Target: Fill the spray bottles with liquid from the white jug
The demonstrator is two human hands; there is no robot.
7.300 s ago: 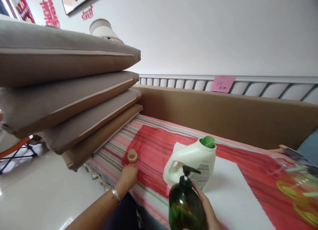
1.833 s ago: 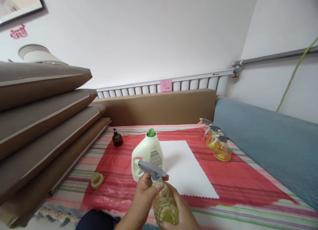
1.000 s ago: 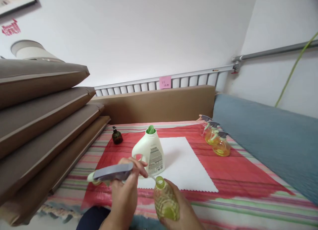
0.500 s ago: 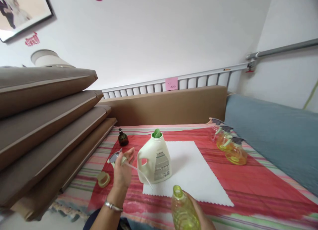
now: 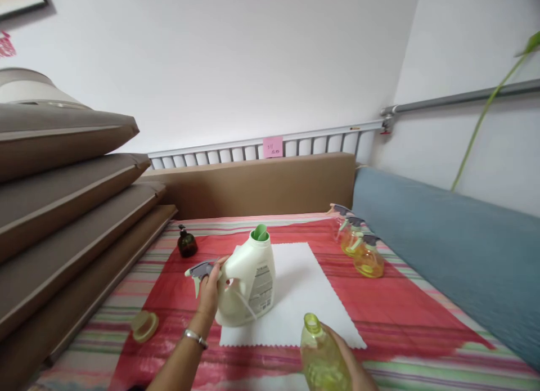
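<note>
"Left hand (image 5: 210, 291)?"
"I have it closed round spray head (image 5: 201, 269), by white jug (image 5: 252, 267), sheet (image 5: 306, 290)'s left edge."
"Right hand (image 5: 351, 360)?"
"Clamped on yellow-green bottle (image 5: 321, 354), open-mouthed, by sheet's near right corner."

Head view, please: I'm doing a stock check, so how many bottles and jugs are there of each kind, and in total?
Spray bottles with heads on: 3
Headless yellow-green bottle in the right hand: 1
Dark pump bottle: 1
White jug: 1
Total: 6
</note>
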